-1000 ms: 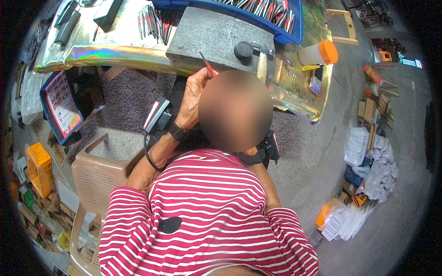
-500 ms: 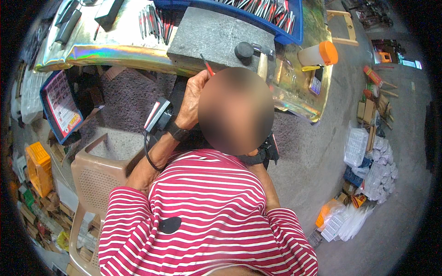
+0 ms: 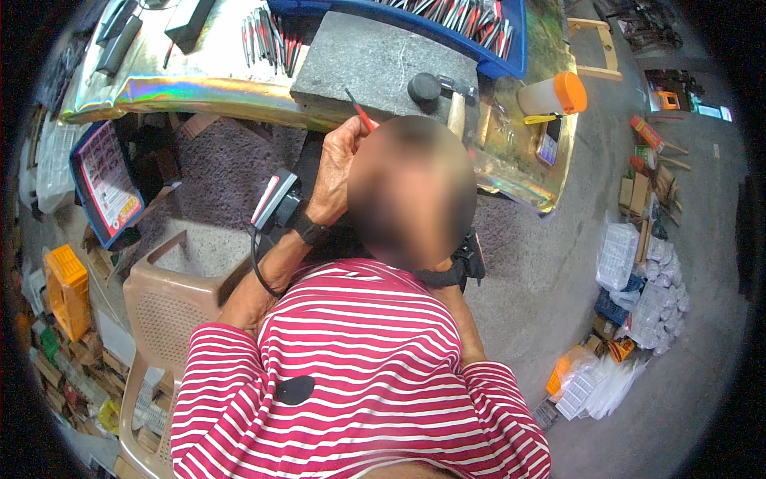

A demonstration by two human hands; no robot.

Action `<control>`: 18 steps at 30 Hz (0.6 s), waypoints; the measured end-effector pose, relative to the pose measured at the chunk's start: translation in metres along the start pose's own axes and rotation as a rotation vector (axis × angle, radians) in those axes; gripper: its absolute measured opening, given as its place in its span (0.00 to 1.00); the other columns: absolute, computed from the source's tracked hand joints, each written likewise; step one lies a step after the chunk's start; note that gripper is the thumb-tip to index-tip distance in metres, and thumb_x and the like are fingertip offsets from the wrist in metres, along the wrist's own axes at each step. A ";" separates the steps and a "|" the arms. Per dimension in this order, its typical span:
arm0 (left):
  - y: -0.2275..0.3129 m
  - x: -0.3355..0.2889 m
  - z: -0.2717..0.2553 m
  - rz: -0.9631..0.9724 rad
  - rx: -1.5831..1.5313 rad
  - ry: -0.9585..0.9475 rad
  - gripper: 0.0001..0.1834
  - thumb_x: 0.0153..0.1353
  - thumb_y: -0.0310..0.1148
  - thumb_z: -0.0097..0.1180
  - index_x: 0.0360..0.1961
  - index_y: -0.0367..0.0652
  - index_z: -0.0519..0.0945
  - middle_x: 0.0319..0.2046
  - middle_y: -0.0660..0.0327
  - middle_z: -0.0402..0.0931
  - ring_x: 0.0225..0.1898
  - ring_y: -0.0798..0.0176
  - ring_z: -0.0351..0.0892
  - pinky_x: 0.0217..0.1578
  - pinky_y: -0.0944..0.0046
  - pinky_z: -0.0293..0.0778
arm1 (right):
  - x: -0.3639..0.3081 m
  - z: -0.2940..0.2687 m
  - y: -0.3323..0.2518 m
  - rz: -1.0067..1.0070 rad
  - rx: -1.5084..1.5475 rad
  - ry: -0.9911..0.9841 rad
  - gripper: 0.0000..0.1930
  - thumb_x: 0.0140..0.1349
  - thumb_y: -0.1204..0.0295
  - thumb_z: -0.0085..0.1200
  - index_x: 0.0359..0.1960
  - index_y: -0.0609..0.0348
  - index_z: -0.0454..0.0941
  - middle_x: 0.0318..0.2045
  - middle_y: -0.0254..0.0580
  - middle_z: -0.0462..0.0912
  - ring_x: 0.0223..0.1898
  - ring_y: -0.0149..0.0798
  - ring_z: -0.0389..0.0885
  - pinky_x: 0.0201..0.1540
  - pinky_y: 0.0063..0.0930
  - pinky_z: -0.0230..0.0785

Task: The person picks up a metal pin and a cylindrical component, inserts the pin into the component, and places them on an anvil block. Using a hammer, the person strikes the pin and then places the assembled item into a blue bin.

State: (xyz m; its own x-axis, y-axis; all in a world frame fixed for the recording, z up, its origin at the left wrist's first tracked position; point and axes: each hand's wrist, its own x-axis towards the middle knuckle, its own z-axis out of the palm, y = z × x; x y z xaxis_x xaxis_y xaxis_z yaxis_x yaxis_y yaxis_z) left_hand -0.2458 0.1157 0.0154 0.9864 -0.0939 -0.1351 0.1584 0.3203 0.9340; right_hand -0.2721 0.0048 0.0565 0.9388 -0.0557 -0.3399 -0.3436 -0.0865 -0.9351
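Observation:
My left hand (image 3: 335,172) is closed, with thumb and fingers pinching a slim red tool (image 3: 361,110) with a dark tip. The tool slants up and left, its tip in front of the near edge of a grey stone block (image 3: 375,60); its lower end is hidden. A blurred oval covers most of my right hand, so its fingers and anything in them cannot be made out. Only my right wrist (image 3: 447,270), with a dark strap, shows below the blur. On the block's right side lies a hammer (image 3: 424,88) with a round black face and a wooden handle.
A blue tray (image 3: 520,48) of slim red, black and silver tools stands behind the block. More such tools (image 3: 267,40) lie left of it. An orange-lidded jar (image 3: 550,94) and a phone (image 3: 548,142) are on the right. A beige plastic chair (image 3: 171,311) stands at my left.
The red tool tilts slightly more to the left, and its tip has shifted a little up and left. My left hand keeps its pinch on it.

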 end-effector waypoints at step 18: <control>0.025 0.014 0.013 0.051 -0.057 -0.016 0.09 0.51 0.29 0.52 0.32 0.38 0.70 0.24 0.65 0.72 0.25 0.76 0.69 0.25 0.76 0.66 | 0.002 -0.021 -0.019 -0.074 0.202 -0.039 0.09 0.54 0.74 0.45 0.35 0.67 0.68 0.21 0.37 0.73 0.17 0.22 0.65 0.17 0.13 0.59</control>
State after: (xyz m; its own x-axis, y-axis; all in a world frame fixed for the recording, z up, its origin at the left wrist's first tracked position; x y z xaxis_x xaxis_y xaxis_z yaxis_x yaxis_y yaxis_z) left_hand -0.2290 0.1102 0.0411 0.9925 -0.0908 -0.0819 0.1105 0.3787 0.9189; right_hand -0.2644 -0.0151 0.0757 0.9628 -0.0177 -0.2698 -0.2662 0.1126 -0.9573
